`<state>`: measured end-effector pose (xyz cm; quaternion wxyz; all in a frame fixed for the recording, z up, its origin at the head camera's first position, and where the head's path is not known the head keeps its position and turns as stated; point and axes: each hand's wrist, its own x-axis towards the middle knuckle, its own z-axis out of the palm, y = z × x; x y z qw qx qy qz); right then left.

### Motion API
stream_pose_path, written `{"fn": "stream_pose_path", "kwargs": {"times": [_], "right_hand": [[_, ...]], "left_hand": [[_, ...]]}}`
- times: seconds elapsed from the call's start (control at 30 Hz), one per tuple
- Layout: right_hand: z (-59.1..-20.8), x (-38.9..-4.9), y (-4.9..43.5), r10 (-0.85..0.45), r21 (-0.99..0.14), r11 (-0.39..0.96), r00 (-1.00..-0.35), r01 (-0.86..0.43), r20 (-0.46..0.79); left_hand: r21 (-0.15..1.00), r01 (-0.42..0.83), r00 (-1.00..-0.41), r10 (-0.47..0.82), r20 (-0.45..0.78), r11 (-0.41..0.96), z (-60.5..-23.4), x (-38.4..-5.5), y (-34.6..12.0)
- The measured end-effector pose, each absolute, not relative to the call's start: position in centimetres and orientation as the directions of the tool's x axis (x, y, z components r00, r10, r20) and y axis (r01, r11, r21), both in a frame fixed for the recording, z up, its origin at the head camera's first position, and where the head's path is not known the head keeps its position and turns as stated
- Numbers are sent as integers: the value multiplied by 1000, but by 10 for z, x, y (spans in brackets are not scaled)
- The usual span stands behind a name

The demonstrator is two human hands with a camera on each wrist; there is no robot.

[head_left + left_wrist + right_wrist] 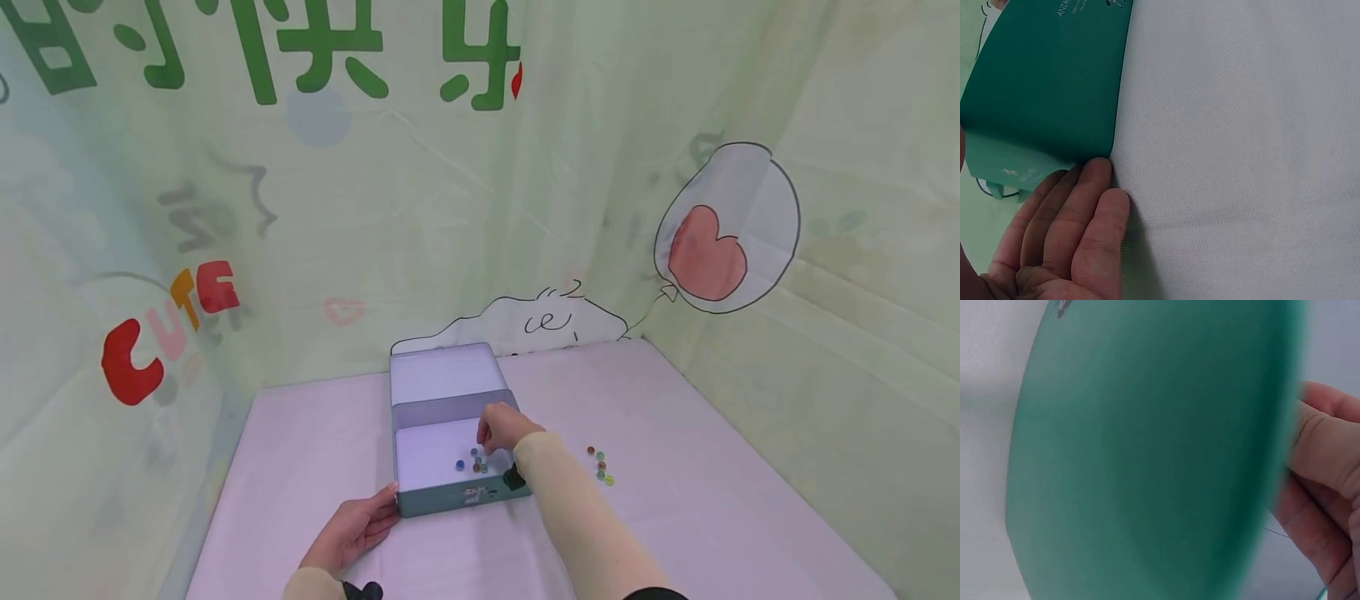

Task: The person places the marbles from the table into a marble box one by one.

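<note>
A green tin box (431, 502) with a pale inside lies on the table, its hinged lid (446, 375) folded back. Several small glass marbles (461, 465) are scattered on the box's floor. My right hand (506, 427) reaches over the right side of the box, fingers bent downward close to the marbles. In the right wrist view the box wall hides the fingertips of that hand (1325, 462), so I cannot tell whether they pinch a marble. Fairly straight fingers of my left hand (1066, 231) touch the box's near left corner, with the thumb up by the rim.
To the right of the box, several more marbles (602, 465) lie in a loose row on the pale tablecloth (697, 517). Printed curtains (337, 208) enclose the table at the back and both sides. The raised lid reaches close to the back curtain.
</note>
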<state>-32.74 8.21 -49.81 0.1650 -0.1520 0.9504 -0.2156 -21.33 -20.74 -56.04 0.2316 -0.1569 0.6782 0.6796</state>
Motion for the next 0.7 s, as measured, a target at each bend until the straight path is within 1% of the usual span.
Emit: {"fn": "stream_pose_path", "kwargs": {"times": [0.23,0.47,0.57,0.7], "right_hand": [[-496,-326,82,-350,-466,860,-904,-206,-247],[-491,-322,81,-342,-463,864,-906,-198,-249],[-489,-321,84,-334,-499,848,-909,-176,-248],[-489,-321,92,-316,-578,805,-922,-136,-223]], "left_hand": [[844,-536,-840,85,-536,23,-560,-213,-206],[857,-514,-851,110,-514,27,-560,-212,-206],[859,-512,-852,116,-511,29,-559,-212,-206],[855,-517,-848,115,-517,29,-558,-211,-205]]}}
